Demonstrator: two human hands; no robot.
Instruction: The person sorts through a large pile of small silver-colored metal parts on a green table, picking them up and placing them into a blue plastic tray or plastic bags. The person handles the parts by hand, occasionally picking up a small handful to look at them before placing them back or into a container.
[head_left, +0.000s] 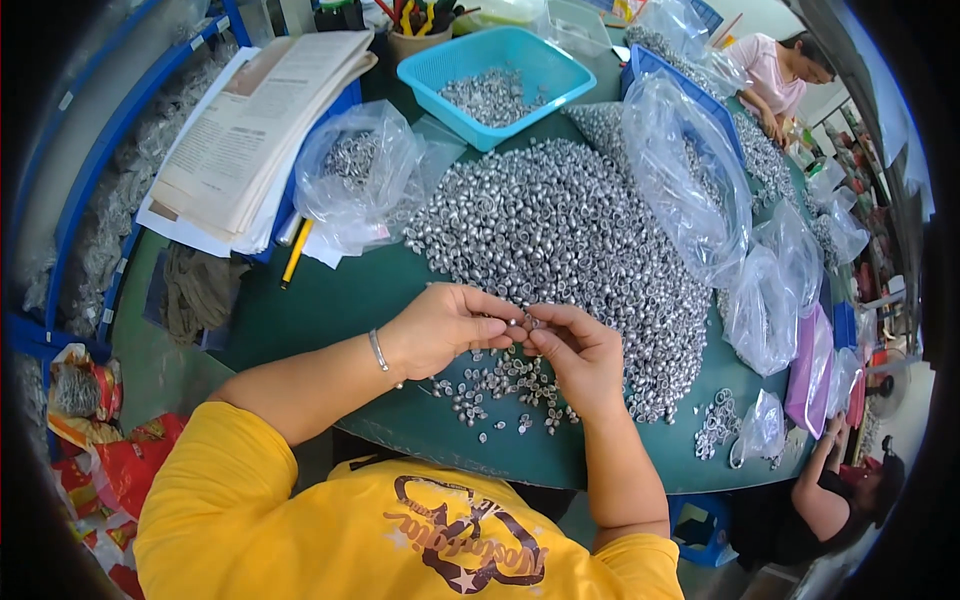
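My left hand (455, 322) and my right hand (582, 355) meet over the near side of a big heap of small silvery metal pieces (570, 225). Both hands are closed, thumb against fingers, around a small silvery metal piece (515, 323). The fingertips cover most of it, so its exact shape is hidden. Below my hands, a loose scatter of similar pieces (490, 388) lies near the table's front edge. The heaped pieces look rounded and hollow, like little caps.
The green table (330, 310) carries a turquoise basket (440, 100) of metal parts, clear plastic bags (685, 170), a stack of papers (260, 130) and a yellow pen (296, 255). One person (780, 75) works at the far right, another (830, 490) sits at the near right.
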